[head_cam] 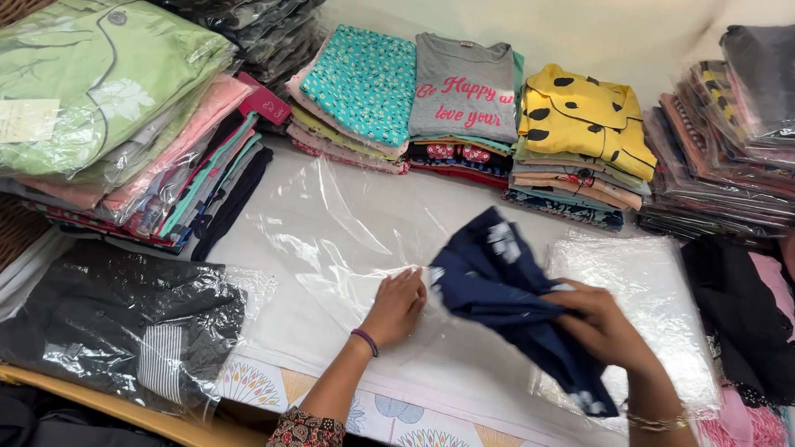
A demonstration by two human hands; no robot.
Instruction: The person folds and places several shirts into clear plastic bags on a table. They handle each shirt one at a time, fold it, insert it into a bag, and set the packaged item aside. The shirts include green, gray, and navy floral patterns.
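Observation:
My right hand (602,327) grips a folded navy-blue garment with white marks (490,278), held just above the white table surface (319,328). My left hand (396,307) rests on a clear plastic bag (342,239) lying flat on the table, its fingers pinching the bag's edge next to the garment. A stack of more clear bags (648,282) lies under and behind my right hand.
Stacks of folded clothes line the back: a teal pile (361,86), a grey shirt pile (464,91), a yellow spotted pile (584,120). Bagged garments stack at left (96,99) and right (747,133). A bagged black garment (111,326) lies front left; dark and pink clothes (755,315) at right.

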